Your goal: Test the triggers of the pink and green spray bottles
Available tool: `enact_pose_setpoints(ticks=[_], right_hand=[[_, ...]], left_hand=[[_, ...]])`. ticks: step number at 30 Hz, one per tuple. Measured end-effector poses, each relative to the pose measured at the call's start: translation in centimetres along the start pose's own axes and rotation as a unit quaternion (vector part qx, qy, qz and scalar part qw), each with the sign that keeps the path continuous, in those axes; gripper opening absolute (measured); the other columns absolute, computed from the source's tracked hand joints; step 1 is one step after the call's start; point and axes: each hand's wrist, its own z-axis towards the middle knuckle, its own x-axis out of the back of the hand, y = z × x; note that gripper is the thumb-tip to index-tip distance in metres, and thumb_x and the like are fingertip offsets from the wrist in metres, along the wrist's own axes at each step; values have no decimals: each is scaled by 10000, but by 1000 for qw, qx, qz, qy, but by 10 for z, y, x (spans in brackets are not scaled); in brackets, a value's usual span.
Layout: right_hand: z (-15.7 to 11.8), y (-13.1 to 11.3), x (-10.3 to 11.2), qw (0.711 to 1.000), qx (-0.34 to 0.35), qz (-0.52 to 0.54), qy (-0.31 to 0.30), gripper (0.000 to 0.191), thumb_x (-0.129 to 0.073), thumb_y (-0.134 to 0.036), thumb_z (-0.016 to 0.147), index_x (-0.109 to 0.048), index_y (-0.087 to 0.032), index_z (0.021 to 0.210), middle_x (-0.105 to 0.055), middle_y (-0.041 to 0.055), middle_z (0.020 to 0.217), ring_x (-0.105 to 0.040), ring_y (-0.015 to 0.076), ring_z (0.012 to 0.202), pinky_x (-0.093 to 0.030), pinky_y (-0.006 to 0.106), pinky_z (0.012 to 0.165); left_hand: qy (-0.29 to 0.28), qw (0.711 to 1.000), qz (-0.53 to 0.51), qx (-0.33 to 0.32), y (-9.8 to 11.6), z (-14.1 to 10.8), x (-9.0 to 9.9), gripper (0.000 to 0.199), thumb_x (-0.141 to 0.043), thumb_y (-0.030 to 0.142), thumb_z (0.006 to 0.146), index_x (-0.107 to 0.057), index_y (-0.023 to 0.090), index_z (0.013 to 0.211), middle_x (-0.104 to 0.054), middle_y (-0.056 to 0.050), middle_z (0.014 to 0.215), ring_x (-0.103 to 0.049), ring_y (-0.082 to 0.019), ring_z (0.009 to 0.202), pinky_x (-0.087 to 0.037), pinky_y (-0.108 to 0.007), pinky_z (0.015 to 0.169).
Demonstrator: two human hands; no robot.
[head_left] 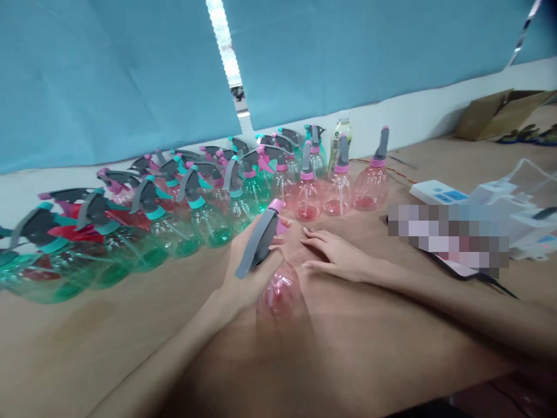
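Note:
A clear pink spray bottle [281, 293] with a grey and pink trigger head is in front of me, tilted toward me. My left hand [250, 264] is wrapped round its neck, just under the head; part of the fingers is hidden behind it. My right hand [337, 255] lies flat on the brown tabletop [348, 348] just right of the bottle, fingers stretched out and holding nothing. Behind the hands stand pink spray bottles [308, 200] with pink collars. Green spray bottles [215, 223] with turquoise collars line up to the left.
A phone [452, 264], partly blurred out, lies on the right beside a white power strip [439, 191] with plugs and cables. An open cardboard box [491, 116] stands at the back right. A drink bottle [342, 136] is by the wall, beneath a blue curtain [348, 52].

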Motion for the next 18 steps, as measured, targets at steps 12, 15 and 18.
enact_pose_setpoints(ticks=[12,15,18], right_hand=[[-2,1,-3,1000,4,-17,-1,713,-492,-640,899,-504,-151,1418,-410,156,1527,-370,322,1418,-310,532,1156],[-2,1,-3,1000,4,-20,1,702,-492,-628,905,-511,-143,1412,-423,160,1519,-369,320,1419,-311,526,1158],[-2,1,-4,1000,5,-12,11,675,-507,-618,902,-521,-171,1408,-445,151,1506,-381,322,1412,-321,539,1150]], left_hand=[[-19,1000,-5,-3,-10,4,7,124,-479,208,647,-462,238,766,-492,26,690,-565,-152,622,-545,-319,666],[-25,999,19,-22,-15,5,9,81,-486,203,658,-474,233,732,-492,26,644,-525,-151,584,-515,-320,624],[-10,999,37,-23,-17,4,9,86,-492,187,667,-507,229,739,-530,13,665,-538,-161,606,-500,-317,607]])
